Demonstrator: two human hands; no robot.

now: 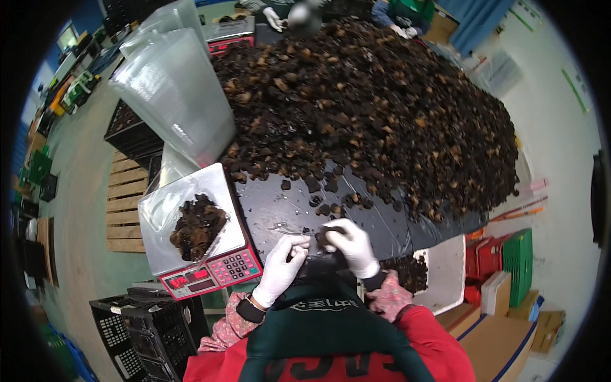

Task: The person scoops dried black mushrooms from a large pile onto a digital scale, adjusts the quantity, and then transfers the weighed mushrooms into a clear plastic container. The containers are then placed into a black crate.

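Observation:
My right hand [352, 247], in a white glove, is closed on a dark brown mushroom-like piece [330, 237] above the near edge of the table. Beside it on the left is my left hand [282, 267], also gloved, with its fingers curled; whether it holds anything cannot be made out. A large heap of dark brown, mushroom-like pieces [363, 110] covers the far part of the black-covered table [272, 200]. To the left, a digital scale [219, 191] with a red keypad bears a clear plastic bag with a clump of the dark pieces [198, 229] in it.
Stacked clear plastic bags [176, 90] stand behind the scale. A second scale [231, 36] and two people's gloved hands [273, 19] [405, 31] are across the table. A white bin [446, 272] is at right, black crates [152, 329] at lower left, a wooden pallet [125, 205] at left.

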